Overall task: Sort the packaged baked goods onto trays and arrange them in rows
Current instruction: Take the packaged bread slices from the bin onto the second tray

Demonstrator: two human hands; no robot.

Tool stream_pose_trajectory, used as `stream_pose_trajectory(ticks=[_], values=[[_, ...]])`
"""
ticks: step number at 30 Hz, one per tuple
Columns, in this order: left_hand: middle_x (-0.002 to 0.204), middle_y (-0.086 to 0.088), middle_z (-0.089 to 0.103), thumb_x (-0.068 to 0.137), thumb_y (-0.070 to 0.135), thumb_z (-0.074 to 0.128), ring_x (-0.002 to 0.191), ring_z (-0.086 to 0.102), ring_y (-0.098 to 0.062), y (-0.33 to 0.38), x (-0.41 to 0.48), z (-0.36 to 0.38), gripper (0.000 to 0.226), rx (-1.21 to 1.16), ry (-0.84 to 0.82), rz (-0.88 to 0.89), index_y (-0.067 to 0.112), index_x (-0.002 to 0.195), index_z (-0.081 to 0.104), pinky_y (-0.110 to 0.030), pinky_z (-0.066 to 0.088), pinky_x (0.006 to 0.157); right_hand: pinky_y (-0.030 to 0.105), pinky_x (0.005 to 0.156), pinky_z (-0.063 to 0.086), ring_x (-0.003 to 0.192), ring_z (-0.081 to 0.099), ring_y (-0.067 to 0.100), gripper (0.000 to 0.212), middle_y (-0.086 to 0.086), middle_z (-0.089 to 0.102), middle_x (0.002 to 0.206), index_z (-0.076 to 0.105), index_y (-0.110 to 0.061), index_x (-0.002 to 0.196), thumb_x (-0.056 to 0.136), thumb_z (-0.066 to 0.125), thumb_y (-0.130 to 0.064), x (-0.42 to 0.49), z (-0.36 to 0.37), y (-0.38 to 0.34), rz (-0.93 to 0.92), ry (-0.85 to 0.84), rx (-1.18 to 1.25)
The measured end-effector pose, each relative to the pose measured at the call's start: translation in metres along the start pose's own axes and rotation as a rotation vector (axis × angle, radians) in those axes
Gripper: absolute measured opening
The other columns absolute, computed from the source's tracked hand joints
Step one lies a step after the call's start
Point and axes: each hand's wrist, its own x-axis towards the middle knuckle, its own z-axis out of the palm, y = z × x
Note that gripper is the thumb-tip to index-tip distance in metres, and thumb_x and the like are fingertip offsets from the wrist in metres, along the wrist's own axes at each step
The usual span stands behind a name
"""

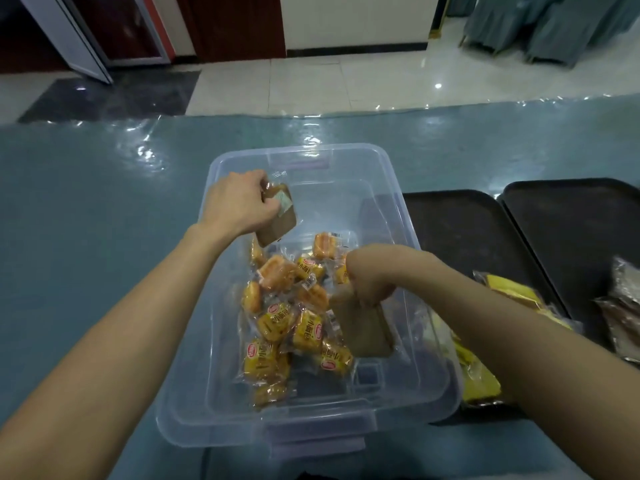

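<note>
– Grips?
– Your left hand (239, 202) curls round one brown packet (278, 220) over the clear bin's (346, 151) far-left corner; your right hand (370, 275) pinches a second brown packet (363, 329) by its right wall.
– Contents?
– Yellow bun packets (287, 317), heaped on its floor. Black trays (460, 230), just beside its right side.

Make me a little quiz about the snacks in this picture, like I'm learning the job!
1. True or false: the left hand holds a brown packaged cake over the clear plastic bin.
2. What does the right hand hold? A) a yellow bread packet B) a second brown packaged cake C) nothing
3. Fill in: the tray nearest the bin is ____ in colour.

Key: 1 true; 2 B; 3 black.
</note>
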Motion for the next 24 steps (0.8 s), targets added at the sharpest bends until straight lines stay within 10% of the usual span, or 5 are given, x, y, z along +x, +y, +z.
stream_pose_trajectory(ticks=[10,24], values=[[0.094,-0.003,0.072,0.087,0.036,0.082,0.087,0.069,-0.023,-0.003,-0.008,0.067,0.023,0.074,-0.672,0.031,0.018,0.096,0.069,-0.039,0.06,0.074,0.038,0.088,0.063,0.095,0.072,0.024,0.024,0.007,0.071,0.105,0.071,-0.011,0.112,0.095,0.081,-0.024,0.072,0.078,-0.018,0.014,-0.233,-0.009],[0.091,0.004,0.076,0.063,0.037,0.105,0.085,0.069,-0.017,-0.01,-0.012,0.103,0.037,0.004,-0.823,-0.093,0.024,0.086,0.08,-0.03,0.054,0.07,0.028,0.072,0.052,0.088,0.062,0.015,0.038,-0.001,0.067,0.105,0.069,-0.02,0.124,0.092,0.082,-0.037,0.014,0.012,0.014,-0.062,0.204,0.275]])
